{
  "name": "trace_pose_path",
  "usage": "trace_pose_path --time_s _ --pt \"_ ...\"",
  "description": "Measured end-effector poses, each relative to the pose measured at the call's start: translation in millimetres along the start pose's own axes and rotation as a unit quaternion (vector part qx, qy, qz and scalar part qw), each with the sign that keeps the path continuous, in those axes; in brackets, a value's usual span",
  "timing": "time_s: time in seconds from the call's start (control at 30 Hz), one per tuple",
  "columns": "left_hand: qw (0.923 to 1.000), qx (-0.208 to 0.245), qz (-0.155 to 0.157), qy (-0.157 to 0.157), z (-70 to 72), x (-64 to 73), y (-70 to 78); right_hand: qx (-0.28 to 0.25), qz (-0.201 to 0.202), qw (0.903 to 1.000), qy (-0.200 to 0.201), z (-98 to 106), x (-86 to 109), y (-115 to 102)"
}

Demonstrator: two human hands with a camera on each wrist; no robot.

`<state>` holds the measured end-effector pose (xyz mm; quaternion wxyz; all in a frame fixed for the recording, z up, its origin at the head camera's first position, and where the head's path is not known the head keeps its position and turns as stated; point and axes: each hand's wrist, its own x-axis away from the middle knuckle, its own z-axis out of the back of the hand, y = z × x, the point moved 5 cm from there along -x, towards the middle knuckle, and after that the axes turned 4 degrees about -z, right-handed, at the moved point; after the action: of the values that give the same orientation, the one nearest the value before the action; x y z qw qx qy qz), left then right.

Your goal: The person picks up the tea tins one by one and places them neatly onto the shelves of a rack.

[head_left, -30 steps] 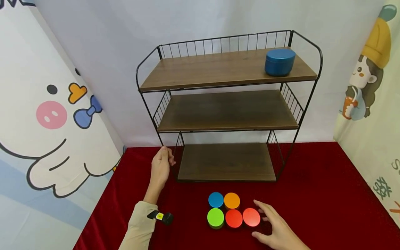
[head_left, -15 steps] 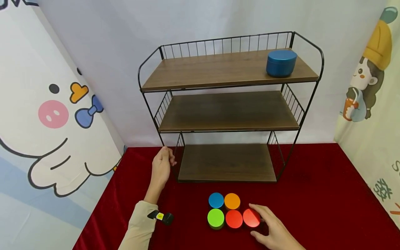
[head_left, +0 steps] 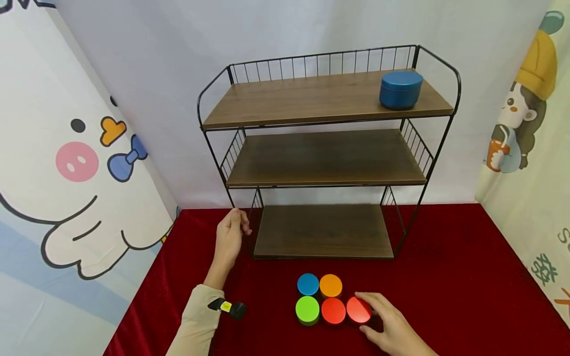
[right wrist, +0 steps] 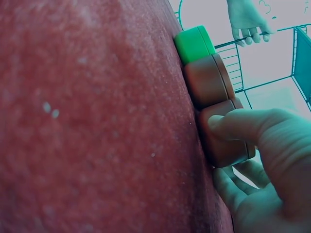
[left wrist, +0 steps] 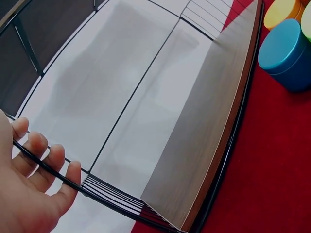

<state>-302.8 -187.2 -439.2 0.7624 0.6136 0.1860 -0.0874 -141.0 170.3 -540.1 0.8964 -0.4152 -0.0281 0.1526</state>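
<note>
My left hand [head_left: 229,237] holds the left side of the black wire shelf rack [head_left: 325,158]; in the left wrist view its fingers [left wrist: 54,160] curl round the thin frame rod. At the front right, my right hand [head_left: 392,324] pinches the rightmost red round tin [head_left: 356,310], thumb on the near side and fingers on the far side. In the right wrist view the thumb lies across this tin's [right wrist: 221,141] wall. Left of it stands another red tin [head_left: 333,311], then a green tin [head_left: 307,310]. Behind them are a blue tin [head_left: 308,285] and an orange tin [head_left: 330,286].
The rack has three brown wooden boards and stands behind the tins on a red cloth [head_left: 450,277]. A larger blue oval tin [head_left: 400,91] sits at the right end of the top board. Printed curtains [head_left: 98,207] hang around the table.
My right hand has moved left to the rightmost red tin, and its thumb and fingers have closed in on it. My left hand stays on the rack.
</note>
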Motion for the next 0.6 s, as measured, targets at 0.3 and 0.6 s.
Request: trace_pose_path --time_s 0.3,0.6 --pt "0.9997 0.011 0.021 0.004 0.8 -0.3 1.1 -0.003 0.036 0.9986 0.039 9 1.4 -4" --pt "0.9997 0.019 -0.013 -0.001 -0.3 0.0 -1.1 0.013 0.101 0.9880 0.116 28 -5.5 -18"
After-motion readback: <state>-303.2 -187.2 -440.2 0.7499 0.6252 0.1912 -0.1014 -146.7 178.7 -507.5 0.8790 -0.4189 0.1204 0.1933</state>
